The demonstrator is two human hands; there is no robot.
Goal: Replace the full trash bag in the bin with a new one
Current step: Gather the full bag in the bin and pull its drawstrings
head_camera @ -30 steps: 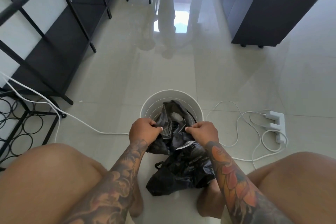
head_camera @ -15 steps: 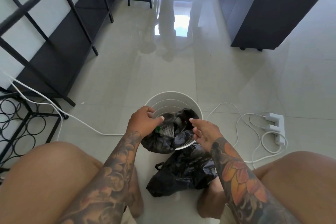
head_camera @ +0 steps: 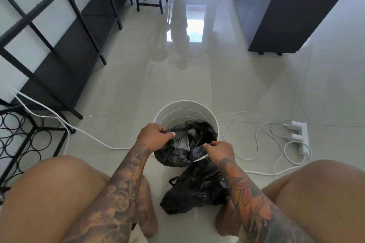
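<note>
Black plastic, a spare trash bag [head_camera: 197, 189], lies crumpled on the floor between the person's feet. Just past it, left hand [head_camera: 153, 136] and right hand [head_camera: 220, 149] pinch the full bag's [head_camera: 199, 128] edges (rubbish showing) inside the white bin [head_camera: 185, 107].

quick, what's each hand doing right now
Left hand: closed on the edge of the black trash bag in the bin.
Right hand: closed on the bag's opposite edge.

Glossy, mirror-smooth pale floor tiles [head_camera: 227, 85]. Smooth white plastic bin [head_camera: 185, 108]. Thin, crinkled, shiny black plastic bag [head_camera: 173, 157] inside it, likewise the second black bag [head_camera: 197, 189] nearer. Matt black metal shelving [head_camera: 65, 49], far left.
</note>
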